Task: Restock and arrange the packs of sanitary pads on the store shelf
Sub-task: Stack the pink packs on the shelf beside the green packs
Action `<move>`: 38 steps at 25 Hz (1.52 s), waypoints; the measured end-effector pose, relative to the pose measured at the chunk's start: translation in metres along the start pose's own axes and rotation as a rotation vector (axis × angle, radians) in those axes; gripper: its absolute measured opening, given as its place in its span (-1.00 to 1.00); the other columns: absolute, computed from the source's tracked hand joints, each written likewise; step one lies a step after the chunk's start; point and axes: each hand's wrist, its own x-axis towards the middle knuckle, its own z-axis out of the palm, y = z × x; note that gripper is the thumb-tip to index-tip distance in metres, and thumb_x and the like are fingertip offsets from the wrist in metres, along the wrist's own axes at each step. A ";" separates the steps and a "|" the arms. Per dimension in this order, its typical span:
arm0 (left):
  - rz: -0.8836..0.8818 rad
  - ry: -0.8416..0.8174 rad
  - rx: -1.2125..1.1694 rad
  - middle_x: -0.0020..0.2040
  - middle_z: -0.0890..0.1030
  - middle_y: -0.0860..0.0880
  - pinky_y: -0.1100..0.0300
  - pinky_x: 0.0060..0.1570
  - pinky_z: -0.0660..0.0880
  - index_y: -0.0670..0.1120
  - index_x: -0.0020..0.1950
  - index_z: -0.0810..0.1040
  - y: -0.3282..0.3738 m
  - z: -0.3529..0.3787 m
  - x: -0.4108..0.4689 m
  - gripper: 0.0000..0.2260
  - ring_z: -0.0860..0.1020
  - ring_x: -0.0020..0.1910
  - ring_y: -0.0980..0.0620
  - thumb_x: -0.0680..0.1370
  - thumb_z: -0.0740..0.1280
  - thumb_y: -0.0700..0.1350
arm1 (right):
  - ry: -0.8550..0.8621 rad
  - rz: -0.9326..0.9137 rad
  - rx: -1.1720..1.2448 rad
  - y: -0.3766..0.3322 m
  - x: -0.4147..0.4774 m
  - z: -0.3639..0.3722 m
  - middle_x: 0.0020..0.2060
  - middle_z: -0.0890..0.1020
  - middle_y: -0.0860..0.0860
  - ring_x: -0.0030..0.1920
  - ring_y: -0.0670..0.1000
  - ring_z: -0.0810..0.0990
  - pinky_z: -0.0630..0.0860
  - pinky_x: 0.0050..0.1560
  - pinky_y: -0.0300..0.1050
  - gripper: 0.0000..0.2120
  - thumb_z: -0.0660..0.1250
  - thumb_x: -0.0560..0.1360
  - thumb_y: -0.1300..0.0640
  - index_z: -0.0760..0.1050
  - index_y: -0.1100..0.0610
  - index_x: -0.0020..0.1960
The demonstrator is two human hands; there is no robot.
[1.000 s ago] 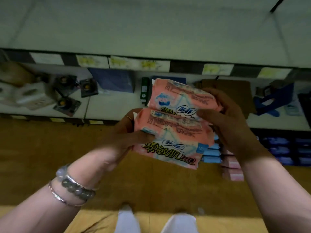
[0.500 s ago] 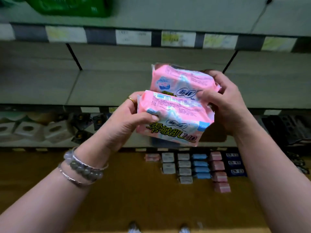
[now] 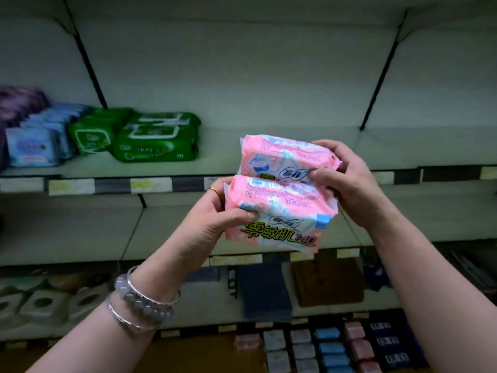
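Two pink pads packs held together in the air, right of and a bit below the green packs (image 3: 156, 138), in front of the shelf (image 3: 403, 149) those sit on. Not on the shelf yet.

Left hand (image 3: 212, 227): thumb pressed over the front of the near pack (image 3: 282, 211), fingers curled behind its left end. Right hand (image 3: 347, 184): fingers wrapped round the right ends, thumb on the face of the far pack (image 3: 285, 160). Both hands closed on the packs, nothing spare.

Risks, judged:
- The far pack seems held mostly by the right hand. If the left lets go to make room, the glossy film could slide and one pack drop.
- The two packs only lean on each other, so they may split apart or land skewed on the bare shelf right of the green packs.
- The green packs are well apart to the left, so a knock is unlikely.

Writing:
- Near pack: "零敏肌 140" in yellow-green, blue oval logo above it.
- Far pack: logo reads 苏菲.
- Top-panel small print is too fine to read.
- Price labels (image 3: 150, 184) below the green packs are blurred.
- More packs on the floor (image 3: 330, 345), far below the green packs, print unreadable.
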 end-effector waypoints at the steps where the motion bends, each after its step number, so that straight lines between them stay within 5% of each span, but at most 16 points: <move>1: 0.008 0.004 0.002 -0.11 0.67 0.02 0.07 -0.32 0.61 -0.02 0.05 0.45 0.003 0.002 0.010 -0.53 0.63 -0.14 0.05 0.19 0.41 -0.29 | -0.004 -0.006 -0.002 -0.003 0.011 -0.006 -0.02 0.60 0.09 -0.08 0.03 0.59 0.55 -0.06 -0.03 -0.47 0.43 0.08 0.05 0.46 0.00 0.05; 7: 0.033 0.088 0.066 -0.04 0.67 -0.03 -0.07 -0.08 0.53 -0.03 0.12 0.43 0.005 0.020 0.094 -0.42 0.61 -0.05 -0.02 0.13 0.49 -0.16 | -0.039 -0.013 -0.009 0.001 0.094 -0.053 -0.06 0.62 0.17 -0.09 0.10 0.60 0.52 -0.02 0.04 -0.54 0.45 0.14 0.22 0.49 0.08 0.03; 11: 0.027 0.202 0.107 0.02 0.65 -0.12 0.10 -0.18 0.57 -0.10 0.14 0.45 -0.005 0.022 0.146 -0.53 0.62 -0.04 -0.05 0.29 0.45 -0.36 | -0.105 0.014 -0.069 0.020 0.154 -0.074 -0.04 0.63 0.16 -0.01 0.18 0.60 0.54 0.05 0.13 -0.60 0.43 0.30 0.43 0.52 0.12 0.06; 16: -0.044 0.301 0.025 0.07 0.61 -0.21 -0.10 0.09 0.52 -0.18 0.13 0.43 -0.026 0.001 0.193 -0.55 0.60 0.04 -0.18 0.31 0.39 -0.47 | -0.142 0.142 -0.114 0.059 0.209 -0.074 -0.08 0.64 0.08 -0.13 0.04 0.61 0.54 -0.06 -0.04 -0.60 0.42 0.29 0.47 0.54 0.11 0.02; 21: -0.075 0.298 0.067 0.04 0.58 -0.19 0.02 -0.03 0.58 -0.15 0.06 0.43 -0.042 -0.026 0.241 -0.58 0.60 -0.02 -0.12 0.29 0.41 -0.46 | -0.109 0.276 -0.106 0.101 0.250 -0.074 0.00 0.62 0.18 -0.06 0.07 0.59 0.55 -0.10 -0.15 -0.58 0.31 0.32 0.55 0.55 0.19 0.07; 26: -0.136 0.309 0.336 0.02 0.53 -0.11 0.35 -0.38 0.49 0.02 0.04 0.41 -0.049 -0.050 0.264 -0.61 0.55 -0.15 0.06 0.38 0.45 -0.34 | -0.198 0.370 -0.159 0.112 0.273 -0.076 0.29 0.50 0.10 0.22 0.07 0.52 0.46 0.15 -0.20 -0.41 0.39 0.44 0.27 0.30 0.18 0.43; 30: -0.159 0.278 0.473 0.15 0.45 -0.08 0.29 -0.21 0.52 0.03 0.31 0.28 -0.054 -0.067 0.272 -0.34 0.54 0.03 -0.03 0.32 0.54 -0.20 | -0.218 0.370 -0.333 0.099 0.259 -0.072 0.46 0.22 0.00 0.42 0.05 0.29 0.29 0.26 -0.18 -0.07 0.39 0.39 -0.12 -0.12 0.02 0.54; 32: -0.178 0.223 0.393 0.14 0.47 0.01 0.36 -0.18 0.50 0.04 0.31 0.31 -0.057 -0.068 0.272 -0.29 0.55 0.03 0.14 0.27 0.57 -0.15 | -0.316 0.345 -0.291 0.099 0.247 -0.074 0.34 0.29 -0.13 0.33 -0.03 0.41 0.39 0.17 -0.26 0.11 0.51 0.27 -0.07 -0.20 0.01 0.52; 35: -0.158 0.084 0.302 0.14 0.59 0.02 0.35 -0.10 0.52 0.08 0.21 0.39 -0.062 -0.065 0.275 -0.37 0.60 0.01 0.23 0.20 0.54 -0.04 | -0.468 0.206 -0.254 0.117 0.242 -0.066 0.29 0.42 -0.07 0.18 -0.20 0.53 0.49 0.07 -0.29 0.07 0.55 0.25 0.32 -0.11 0.06 0.49; 38: -0.133 0.076 0.306 0.24 0.54 0.02 0.25 0.13 0.49 0.04 0.35 0.31 -0.063 -0.071 0.288 -0.19 0.52 0.20 0.11 0.14 0.48 0.09 | -0.393 0.103 -0.276 0.132 0.255 -0.057 0.27 0.45 0.07 0.22 -0.16 0.51 0.48 0.12 -0.25 0.06 0.66 0.04 -0.04 0.13 0.09 0.35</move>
